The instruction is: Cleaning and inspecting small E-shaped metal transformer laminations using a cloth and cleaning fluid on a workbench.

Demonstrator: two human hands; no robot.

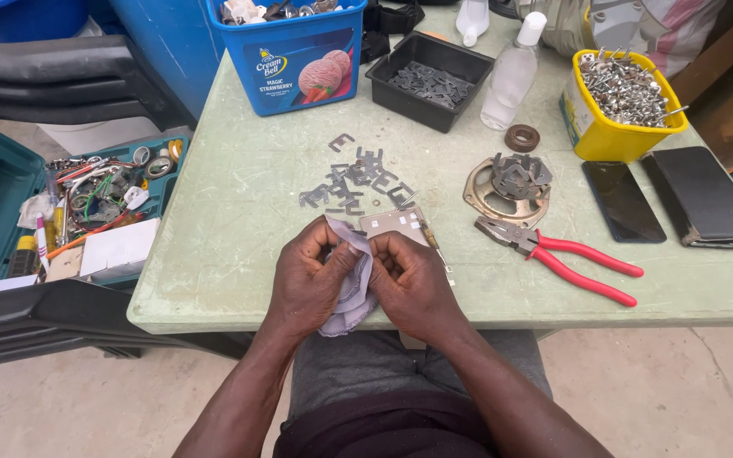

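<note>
Nearest us, our left hand [311,276] and right hand [413,280] meet at the table's [231,212] front edge, fingers pinched together on a pale cloth [351,293] bunched between them and hanging down. Just beyond lie loose metal stampings [358,182]. Farther off, a black tray [428,79] holds more flat pieces, and a yellow tub [625,114] is heaped with metal fasteners.

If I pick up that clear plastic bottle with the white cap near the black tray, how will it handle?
The clear bottle is tall and narrow, so it probably tips easily if nudged. Smooth plastic may be a bit slippery. How full it is cannot be told, so its weight is uncertain. It stands beside the black tray.
</note>
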